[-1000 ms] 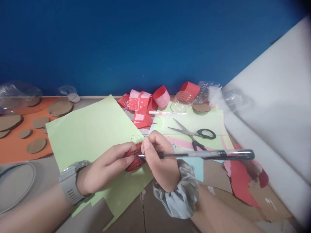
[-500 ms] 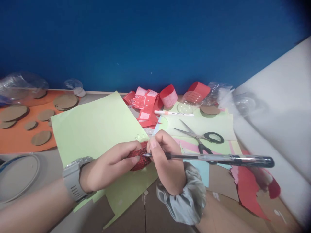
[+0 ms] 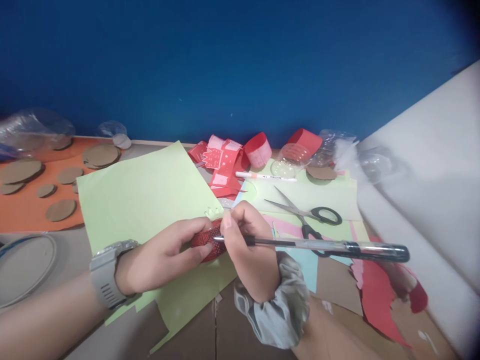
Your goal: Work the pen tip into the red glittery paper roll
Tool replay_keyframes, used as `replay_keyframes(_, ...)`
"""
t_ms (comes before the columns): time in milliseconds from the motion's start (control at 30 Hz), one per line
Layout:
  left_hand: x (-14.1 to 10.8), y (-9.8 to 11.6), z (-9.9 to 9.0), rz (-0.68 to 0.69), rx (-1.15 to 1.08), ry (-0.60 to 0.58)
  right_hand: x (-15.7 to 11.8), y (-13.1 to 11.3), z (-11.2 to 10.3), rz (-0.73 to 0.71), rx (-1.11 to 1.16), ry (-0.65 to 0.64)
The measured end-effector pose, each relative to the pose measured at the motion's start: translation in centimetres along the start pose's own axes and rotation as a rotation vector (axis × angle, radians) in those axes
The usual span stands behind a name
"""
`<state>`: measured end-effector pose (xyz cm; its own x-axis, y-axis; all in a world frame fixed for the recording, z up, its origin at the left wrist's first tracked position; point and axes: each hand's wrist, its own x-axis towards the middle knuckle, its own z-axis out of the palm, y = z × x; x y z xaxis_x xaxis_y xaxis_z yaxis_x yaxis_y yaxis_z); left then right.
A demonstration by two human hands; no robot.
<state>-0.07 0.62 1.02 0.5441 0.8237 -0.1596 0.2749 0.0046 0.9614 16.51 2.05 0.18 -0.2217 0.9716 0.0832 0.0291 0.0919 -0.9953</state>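
My left hand (image 3: 165, 255), with a grey watch at the wrist, is closed on a rounded red piece with a black crosshatch pattern (image 3: 210, 245), thumb on top. A clear pen with a black cap end (image 3: 318, 245) lies across my right hand (image 3: 249, 245), its tip over the red piece. The right thumb and fingers are pinched together at that piece's right edge; what lies between the fingertips is hidden. Under both hands is a light green sheet (image 3: 146, 190), with small zigzag outlines near its right corner.
Open scissors (image 3: 300, 212) and an orange-white marker (image 3: 266, 176) lie on coloured papers at right. Red paper cutouts (image 3: 221, 170) and clear plastic lids sit along the blue wall. Cardboard discs (image 3: 62, 210) rest on an orange sheet (image 3: 22, 217) at left.
The view has shifted slightly, so everything sits a little further left. Both hands keep their hold, and the pen tip stays over the red piece.
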Motion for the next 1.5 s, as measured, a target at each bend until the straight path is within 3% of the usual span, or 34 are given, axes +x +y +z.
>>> replay_keyframes(400,-0.08,0.41,-0.28,0.047,-0.06,-0.038,-0.08,0.12,-0.07,-0.009,-0.006,-0.002)
replay_keyframes(1500,-0.07,-0.03,-0.12,0.069,-0.072,-0.007,-0.11,0.37,-0.08,-0.033,0.025,-0.023)
